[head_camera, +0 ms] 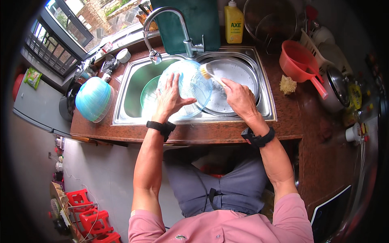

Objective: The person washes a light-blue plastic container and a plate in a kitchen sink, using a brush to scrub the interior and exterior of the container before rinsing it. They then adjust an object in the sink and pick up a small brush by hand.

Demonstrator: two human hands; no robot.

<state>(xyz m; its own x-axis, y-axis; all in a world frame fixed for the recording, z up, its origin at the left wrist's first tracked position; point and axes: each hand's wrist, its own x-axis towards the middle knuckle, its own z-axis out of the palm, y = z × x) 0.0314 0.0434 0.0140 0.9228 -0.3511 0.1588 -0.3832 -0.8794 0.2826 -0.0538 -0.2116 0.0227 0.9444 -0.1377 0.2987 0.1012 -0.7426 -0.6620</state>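
Note:
A translucent light-blue plastic strainer basket (199,79) is tilted over the divider of the double sink, its ribbed outside towards me. My left hand (172,98) steadies it, fingers spread flat on the surface and thumb stretched to the right. Gripped by its handle in my right hand (240,97) is a scrubbing brush (207,71), its pale bristles against or very close to the basket's right side. Behind the basket, a green strainer basket (149,91) sits partly hidden in the left bowl. A metal basin (235,76) with sudsy water fills the right bowl.
The chrome faucet (182,13) arches over the sink. Nested plastic baskets (93,98) stand on the counter to the left. On the right are a loofah-like scrubber (287,85), a red dipper (299,62) and a lidded pot (334,86). A yellow AXE detergent bottle (234,24) stands behind.

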